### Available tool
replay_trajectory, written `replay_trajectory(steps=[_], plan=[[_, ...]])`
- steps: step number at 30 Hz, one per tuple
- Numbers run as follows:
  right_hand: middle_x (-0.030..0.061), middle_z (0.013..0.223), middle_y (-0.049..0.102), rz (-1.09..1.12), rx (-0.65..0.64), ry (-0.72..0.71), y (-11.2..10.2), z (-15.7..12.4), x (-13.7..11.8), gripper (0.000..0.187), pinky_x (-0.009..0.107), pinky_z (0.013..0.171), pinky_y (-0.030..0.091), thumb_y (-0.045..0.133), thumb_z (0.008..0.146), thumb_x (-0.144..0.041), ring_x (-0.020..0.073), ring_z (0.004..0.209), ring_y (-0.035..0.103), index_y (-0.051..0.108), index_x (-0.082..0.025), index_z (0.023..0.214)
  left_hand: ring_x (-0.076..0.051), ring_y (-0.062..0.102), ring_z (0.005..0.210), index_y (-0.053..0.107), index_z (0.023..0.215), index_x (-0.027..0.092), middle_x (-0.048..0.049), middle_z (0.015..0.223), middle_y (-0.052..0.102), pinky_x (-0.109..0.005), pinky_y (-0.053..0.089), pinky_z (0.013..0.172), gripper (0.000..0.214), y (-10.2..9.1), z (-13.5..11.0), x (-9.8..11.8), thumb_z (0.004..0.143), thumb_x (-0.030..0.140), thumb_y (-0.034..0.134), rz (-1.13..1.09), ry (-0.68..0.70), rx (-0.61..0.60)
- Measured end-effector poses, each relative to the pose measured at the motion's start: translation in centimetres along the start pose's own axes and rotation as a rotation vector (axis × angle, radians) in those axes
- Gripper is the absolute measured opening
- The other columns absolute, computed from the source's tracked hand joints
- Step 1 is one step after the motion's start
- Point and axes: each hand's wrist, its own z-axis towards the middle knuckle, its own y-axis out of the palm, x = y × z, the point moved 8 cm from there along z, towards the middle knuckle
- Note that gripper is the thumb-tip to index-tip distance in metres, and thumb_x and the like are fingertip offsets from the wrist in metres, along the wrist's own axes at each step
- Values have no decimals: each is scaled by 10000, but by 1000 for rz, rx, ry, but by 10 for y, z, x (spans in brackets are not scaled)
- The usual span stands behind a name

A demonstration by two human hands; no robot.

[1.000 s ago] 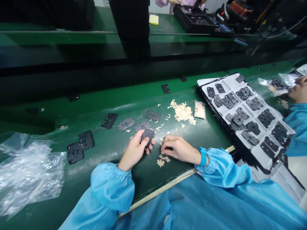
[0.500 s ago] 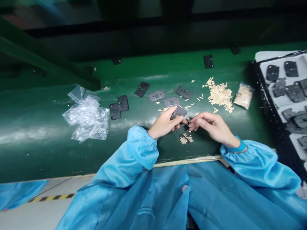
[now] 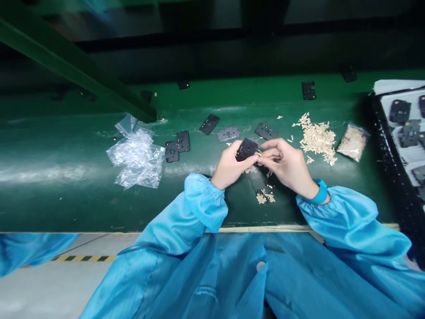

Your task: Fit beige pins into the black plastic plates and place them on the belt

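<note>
My left hand (image 3: 229, 165) grips a flat black plastic plate (image 3: 246, 149), tilted up above the bench. Close against the plate's right edge, my right hand (image 3: 286, 165) has thumb and fingertips pinched together on a small pale piece (image 3: 259, 153); its exact shape is too small to make out. Below the hands lies a little heap of pale and dark small pieces (image 3: 264, 196). Just beyond them are more black plates, among them a greyish one (image 3: 228, 134) and a darker one (image 3: 265, 131).
To the right spreads a pile of pale small strips (image 3: 318, 138), beside a clear bag (image 3: 353, 141) filled with similar bits. Empty plastic bags (image 3: 137, 153) lie left. A black-rimmed tray (image 3: 381, 146) holds plates at far right. A green beam (image 3: 83, 75) slants across the upper left.
My right hand has risen from near the small heap to the plate's edge, now pinching a pale piece. The plate has turned in my left hand. The whole view has shifted.
</note>
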Motion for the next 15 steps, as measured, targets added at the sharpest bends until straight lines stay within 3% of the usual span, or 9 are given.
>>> replay_trajectory(steps=[6, 11, 15], plan=[[45, 858, 779, 225, 3, 96, 13, 4, 14, 367, 349, 796, 645, 810, 833, -515, 198, 812, 772, 648, -209, 953, -113, 583, 711, 650, 946, 160, 3, 831, 668, -226, 484, 663, 245, -11, 4, -2, 776, 288, 772, 109, 26, 77], [45, 869, 780, 376, 22, 219, 10, 3, 23, 329, 322, 759, 627, 854, 792, -474, 169, 769, 738, 699, -195, 872, -129, 586, 724, 650, 949, 160, -11, 832, 665, -243, 486, 665, 256, -13, 4, -1, 787, 315, 773, 101, 20, 111], [12, 804, 749, 416, 120, 253, 5, 2, 29, 238, 275, 636, 570, 867, 782, -407, 129, 655, 643, 763, -206, 858, -123, 569, 724, 650, 943, 168, 2, 827, 653, -244, 477, 678, 256, -9, 2, 0, 781, 312, 785, 96, 40, 85]])
